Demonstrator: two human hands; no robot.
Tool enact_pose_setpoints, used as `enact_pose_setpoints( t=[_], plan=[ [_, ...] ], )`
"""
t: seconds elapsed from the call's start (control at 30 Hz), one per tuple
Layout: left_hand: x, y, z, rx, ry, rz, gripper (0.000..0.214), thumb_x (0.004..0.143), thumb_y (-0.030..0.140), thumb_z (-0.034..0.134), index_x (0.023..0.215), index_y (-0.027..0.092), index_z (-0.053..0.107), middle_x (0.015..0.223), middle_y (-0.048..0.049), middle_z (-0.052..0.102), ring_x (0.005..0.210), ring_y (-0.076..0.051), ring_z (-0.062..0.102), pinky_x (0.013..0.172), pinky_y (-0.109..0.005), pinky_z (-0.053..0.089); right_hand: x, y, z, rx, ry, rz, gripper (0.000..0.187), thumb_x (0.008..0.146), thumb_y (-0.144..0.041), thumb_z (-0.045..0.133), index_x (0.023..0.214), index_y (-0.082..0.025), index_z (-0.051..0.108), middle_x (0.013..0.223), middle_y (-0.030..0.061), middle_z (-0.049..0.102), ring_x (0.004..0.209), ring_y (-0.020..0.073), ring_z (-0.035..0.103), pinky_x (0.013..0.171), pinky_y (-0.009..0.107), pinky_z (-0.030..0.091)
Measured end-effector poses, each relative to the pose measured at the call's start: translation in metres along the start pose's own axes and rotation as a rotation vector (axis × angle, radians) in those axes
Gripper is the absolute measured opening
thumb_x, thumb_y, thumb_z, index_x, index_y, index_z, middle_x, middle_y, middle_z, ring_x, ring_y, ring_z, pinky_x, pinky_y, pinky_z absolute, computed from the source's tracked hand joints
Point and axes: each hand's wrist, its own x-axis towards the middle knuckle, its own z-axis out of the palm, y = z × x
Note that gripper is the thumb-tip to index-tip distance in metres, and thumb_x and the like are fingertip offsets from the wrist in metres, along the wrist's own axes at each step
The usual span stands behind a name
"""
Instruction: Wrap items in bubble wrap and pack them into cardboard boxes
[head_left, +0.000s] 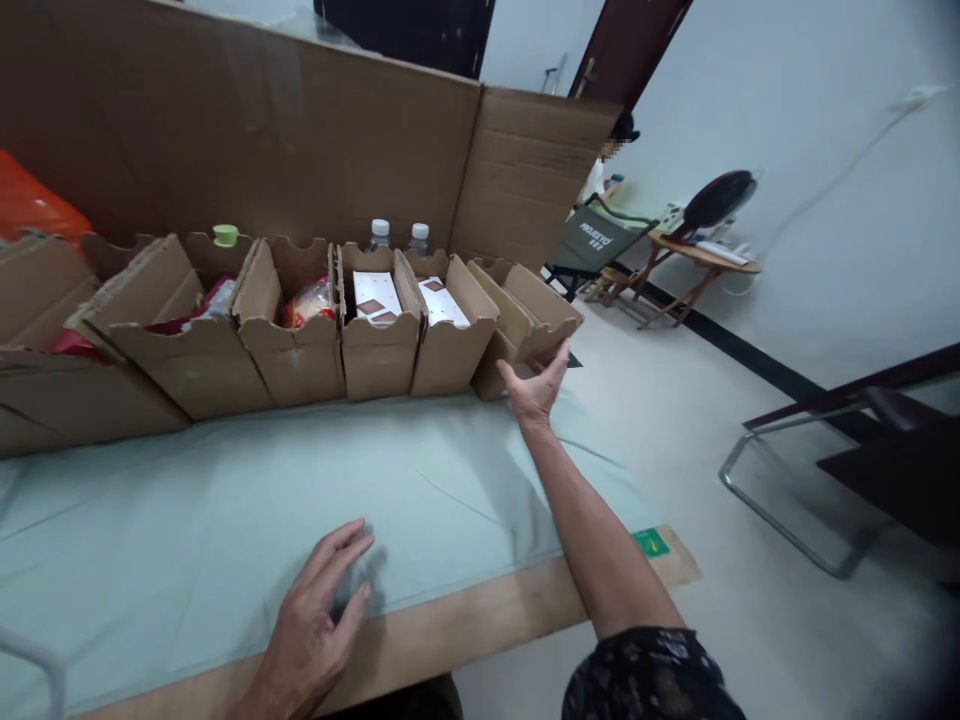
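Note:
My right hand [536,387] is stretched out over the far right corner of the table, fingers spread and empty, just short of the rightmost cardboard box [525,320]. My left hand [319,615] hovers low over the pale green cloth [225,510] near the front edge, fingers apart, holding nothing. A row of open cardboard boxes [300,340] lines the back of the table. Two of them hold white cartons [377,297], and others hold red and orange packets [311,300].
A tall cardboard sheet [300,140] stands behind the boxes. Two water bottles [397,236] and a green cap [225,235] show behind the row. To the right are floor, a folding chair [596,245], a small wooden table [697,260] and a metal-framed chair [862,450].

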Motion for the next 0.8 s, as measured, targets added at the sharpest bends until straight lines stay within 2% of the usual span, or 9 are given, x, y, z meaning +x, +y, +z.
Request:
enact_pose_setpoints(
  t=[0.1, 0.17, 0.27, 0.47, 0.67, 0.8],
  plan=[
    [-0.002, -0.004, 0.000, -0.009, -0.049, -0.025, 0.034, 0.093, 0.024, 0.060, 0.125, 0.028, 0.070, 0.133, -0.0105, 0.071, 0.116, -0.027, 0.073, 0.094, -0.040, 0.064, -0.004, -0.012, 0.018, -0.018, 0.058, 0.058, 0.118, 0.071, -0.046, 0.079, 0.160, -0.010, 0.010, 0.159, 0.0282, 0.032, 0.150, 0.0412, 0.031, 0.119, 0.061, 0.032],
    [-0.004, -0.007, 0.000, -0.016, -0.087, -0.043, 0.035, 0.094, 0.024, 0.060, 0.127, 0.028, 0.069, 0.136, -0.0108, 0.069, 0.119, -0.027, 0.071, 0.096, -0.041, 0.063, -0.008, -0.014, 0.021, -0.034, 0.042, 0.063, 0.118, 0.073, -0.050, 0.077, 0.161, -0.012, 0.008, 0.160, 0.0282, 0.030, 0.151, 0.0410, 0.030, 0.117, 0.062, 0.033],
    [-0.006, -0.011, 0.001, -0.029, -0.114, -0.048, 0.036, 0.094, 0.024, 0.060, 0.129, 0.029, 0.068, 0.138, -0.0108, 0.068, 0.123, -0.027, 0.069, 0.096, -0.041, 0.063, -0.012, -0.008, 0.014, -0.048, -0.003, 0.024, 0.118, 0.077, -0.054, 0.075, 0.162, -0.013, 0.004, 0.163, 0.0274, 0.027, 0.152, 0.0390, 0.029, 0.119, 0.059, 0.033],
    [-0.004, -0.010, 0.002, -0.030, -0.082, -0.007, 0.038, 0.093, 0.023, 0.061, 0.129, 0.029, 0.068, 0.136, -0.0100, 0.068, 0.121, -0.026, 0.070, 0.095, -0.040, 0.064, -0.013, 0.004, -0.004, -0.021, -0.101, -0.016, 0.118, 0.079, -0.055, 0.075, 0.163, -0.013, 0.004, 0.164, 0.0267, 0.025, 0.151, 0.0366, 0.032, 0.118, 0.057, 0.036],
    [-0.004, -0.005, 0.004, -0.056, -0.040, -0.050, 0.034, 0.093, 0.023, 0.058, 0.125, 0.027, 0.071, 0.135, -0.0111, 0.069, 0.120, -0.028, 0.071, 0.094, -0.042, 0.064, -0.004, -0.007, 0.003, -0.002, -0.097, 0.037, 0.123, 0.075, -0.054, 0.078, 0.161, -0.003, 0.006, 0.164, 0.0302, 0.024, 0.155, 0.0372, 0.025, 0.123, 0.055, 0.029],
    [-0.004, -0.004, 0.006, -0.062, -0.010, -0.053, 0.034, 0.093, 0.023, 0.058, 0.124, 0.027, 0.071, 0.135, -0.0115, 0.069, 0.118, -0.028, 0.071, 0.095, -0.042, 0.064, -0.011, -0.018, -0.019, -0.027, -0.049, -0.012, 0.114, 0.077, -0.057, 0.075, 0.161, -0.008, 0.015, 0.162, 0.0271, 0.033, 0.151, 0.0391, 0.034, 0.119, 0.059, 0.034]
  ],
)
